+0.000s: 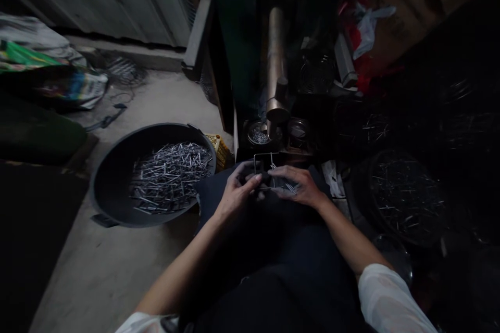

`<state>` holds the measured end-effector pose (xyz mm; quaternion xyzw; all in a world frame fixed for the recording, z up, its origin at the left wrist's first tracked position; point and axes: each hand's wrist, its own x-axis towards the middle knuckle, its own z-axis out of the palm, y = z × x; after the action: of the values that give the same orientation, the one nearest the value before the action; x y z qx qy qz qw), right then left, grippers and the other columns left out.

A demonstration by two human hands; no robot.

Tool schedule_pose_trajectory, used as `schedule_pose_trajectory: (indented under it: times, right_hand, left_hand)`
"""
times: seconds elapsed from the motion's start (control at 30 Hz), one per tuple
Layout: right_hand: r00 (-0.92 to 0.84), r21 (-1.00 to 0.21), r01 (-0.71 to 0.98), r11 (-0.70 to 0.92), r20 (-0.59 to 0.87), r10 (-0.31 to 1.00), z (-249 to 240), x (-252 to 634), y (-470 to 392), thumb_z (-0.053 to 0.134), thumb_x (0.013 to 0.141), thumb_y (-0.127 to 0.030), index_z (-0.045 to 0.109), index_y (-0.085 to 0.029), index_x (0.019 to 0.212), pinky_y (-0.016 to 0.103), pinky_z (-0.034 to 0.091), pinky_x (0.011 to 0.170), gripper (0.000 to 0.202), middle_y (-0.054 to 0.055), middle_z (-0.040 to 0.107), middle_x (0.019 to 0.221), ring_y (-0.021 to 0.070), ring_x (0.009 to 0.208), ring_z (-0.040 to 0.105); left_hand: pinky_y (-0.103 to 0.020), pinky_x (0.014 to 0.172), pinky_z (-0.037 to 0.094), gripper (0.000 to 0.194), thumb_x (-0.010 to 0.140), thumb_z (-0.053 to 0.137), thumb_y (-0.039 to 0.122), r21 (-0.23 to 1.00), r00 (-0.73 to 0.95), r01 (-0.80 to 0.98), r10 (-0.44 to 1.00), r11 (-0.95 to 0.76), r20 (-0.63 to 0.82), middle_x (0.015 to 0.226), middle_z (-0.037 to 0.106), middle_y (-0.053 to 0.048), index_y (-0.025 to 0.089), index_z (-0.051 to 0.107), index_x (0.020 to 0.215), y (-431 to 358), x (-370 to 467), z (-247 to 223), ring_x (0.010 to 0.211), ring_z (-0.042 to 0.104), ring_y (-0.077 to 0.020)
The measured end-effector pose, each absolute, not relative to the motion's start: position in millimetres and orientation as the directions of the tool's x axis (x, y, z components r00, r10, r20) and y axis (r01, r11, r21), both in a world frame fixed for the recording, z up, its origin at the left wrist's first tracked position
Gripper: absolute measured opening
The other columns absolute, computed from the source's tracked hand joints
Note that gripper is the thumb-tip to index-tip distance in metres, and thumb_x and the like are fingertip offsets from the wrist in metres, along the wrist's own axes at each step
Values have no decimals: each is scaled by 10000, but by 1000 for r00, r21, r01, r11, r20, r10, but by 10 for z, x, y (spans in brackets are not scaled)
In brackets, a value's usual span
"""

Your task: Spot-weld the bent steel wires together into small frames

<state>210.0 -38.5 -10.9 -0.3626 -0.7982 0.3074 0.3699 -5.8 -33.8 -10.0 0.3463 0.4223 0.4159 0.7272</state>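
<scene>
Both hands are close together above the dark cloth on the lap, in front of a machine. My left hand [240,188] is closed round a thin bent wire frame [255,162], its thumb pointing toward the other hand. Fingers of my right hand [297,184] are curled, with several short metal rods [290,187] in the palm and the fingertips at the wire's right side. Just beyond the hands, a small round dish [258,134] of small metal pieces sits below the machine's metal cylinder [276,62].
A large black basin [117,182] of metal rods stands at the left, beside a yellow crate [219,151]. Another dark basin [408,195] with metal pieces is at the right. Printed sacks [74,83] lie at the far left.
</scene>
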Motion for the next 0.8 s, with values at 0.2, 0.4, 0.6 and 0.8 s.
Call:
schedule_pose_trajectory:
  times: [0.2,0.4,0.6,0.8]
  right_hand:
    - [-474,-756,333,564,383,793,16,2106,-289,740,887,-301,653,-232,1289,326,550,988,417,79,729,1185,203,1110,699]
    - [-471,-741,346,576,394,789,71,2122,-211,759,869,-296,659,-230,1282,329,550,981,430,83,728,1182,212,1114,697]
    - [-461,-712,365,600,422,781,95,2114,-154,756,868,-280,671,-237,1262,332,551,984,405,75,740,1158,212,1093,707]
    - [-458,-703,376,603,425,781,102,2101,-79,758,869,-325,672,-250,1264,343,554,985,411,74,741,1167,222,1090,711]
  left_hand:
    - [-205,463,512,557,773,810,409,860,304,-323,904,396,-301,731,642,17,187,566,1222,-261,-45,-32,495,608,-108]
    - [-204,447,516,515,798,794,408,873,323,-340,915,350,-241,713,642,25,193,563,1205,-184,-34,-21,473,603,-105]
    - [-206,446,517,497,814,779,407,866,336,-370,918,336,-212,751,660,13,205,559,1211,-124,-33,-8,475,610,-107]
    - [-202,434,503,523,790,801,397,844,337,-401,914,355,-224,732,659,23,208,551,1209,-51,-28,-8,457,610,-110]
